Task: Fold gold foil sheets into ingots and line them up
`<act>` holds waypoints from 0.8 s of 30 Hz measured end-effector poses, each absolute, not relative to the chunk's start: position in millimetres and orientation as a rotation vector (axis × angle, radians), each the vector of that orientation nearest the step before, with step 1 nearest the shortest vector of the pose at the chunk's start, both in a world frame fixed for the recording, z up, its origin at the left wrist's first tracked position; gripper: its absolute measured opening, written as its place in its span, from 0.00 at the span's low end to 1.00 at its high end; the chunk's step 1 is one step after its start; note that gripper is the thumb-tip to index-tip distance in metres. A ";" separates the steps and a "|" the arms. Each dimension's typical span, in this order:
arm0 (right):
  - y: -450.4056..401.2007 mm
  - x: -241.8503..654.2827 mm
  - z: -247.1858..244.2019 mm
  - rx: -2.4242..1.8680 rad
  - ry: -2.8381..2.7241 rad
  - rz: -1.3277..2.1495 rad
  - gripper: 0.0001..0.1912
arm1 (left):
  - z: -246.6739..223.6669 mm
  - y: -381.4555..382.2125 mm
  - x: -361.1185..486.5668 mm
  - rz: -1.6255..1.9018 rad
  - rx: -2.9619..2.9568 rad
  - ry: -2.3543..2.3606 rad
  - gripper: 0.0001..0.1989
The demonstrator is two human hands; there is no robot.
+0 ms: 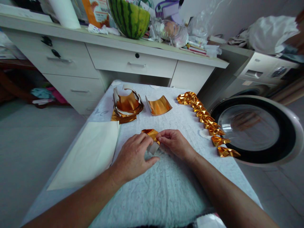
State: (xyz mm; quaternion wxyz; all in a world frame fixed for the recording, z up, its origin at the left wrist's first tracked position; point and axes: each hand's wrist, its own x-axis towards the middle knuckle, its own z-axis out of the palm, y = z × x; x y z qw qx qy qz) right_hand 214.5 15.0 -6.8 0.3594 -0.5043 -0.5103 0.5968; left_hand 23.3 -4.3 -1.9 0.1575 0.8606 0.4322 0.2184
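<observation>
A partly folded sheet of gold foil paper (151, 133), its grey-white underside showing at the near edge, lies on the cloth-covered table between my hands. My left hand (134, 155) rests on its left side, fingers lying over the paper and thumb stretched apart. On the right, my right hand (174, 142) pinches the paper's edge between thumb and forefinger. Beyond them lie a single curled gold sheet (159, 106) and a curled stack of gold paper (128, 104). A row of folded gold paper pieces (206, 120) runs down the table's right side.
White paper (87, 155) covers part of the table's left side. An open washing machine door (256, 126) stands against the right edge. Behind is a white desk (133, 60) with drawers, carrying a cut watermelon (129, 19), plastic wrap and boxes.
</observation>
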 end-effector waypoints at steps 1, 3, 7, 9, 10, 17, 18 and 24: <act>15.0 214.3 -6.2 -1.296 -1.309 1.546 0.10 | -1.8 -5.1 24.2 0.624 2.467 1.257 0.19; 15.0 213.9 -5.3 -1.295 -1.303 1.554 0.11 | -1.6 -6.2 25.9 0.618 2.478 1.297 0.18; 15.1 214.4 -5.9 -1.307 -1.366 1.527 0.10 | -1.1 -7.2 25.9 0.614 2.491 1.307 0.07; 15.4 215.4 -6.7 -1.305 -1.429 1.489 0.09 | -1.2 -7.4 24.3 0.633 2.499 1.269 0.03; 15.5 216.0 -7.0 -1.309 -1.464 1.467 0.09 | -1.3 -7.6 23.5 0.645 2.504 1.251 0.02; 14.4 218.0 -7.8 -1.345 -1.732 1.271 0.06 | -4.0 -9.2 22.2 0.622 2.610 1.155 0.08; 13.9 217.8 -7.6 -1.341 -1.774 1.238 0.06 | -4.5 -9.0 22.5 0.605 2.626 1.130 0.09; 10.6 216.6 -0.3 -1.362 -2.035 0.879 0.08 | -7.6 -4.2 22.9 0.568 2.608 1.086 0.06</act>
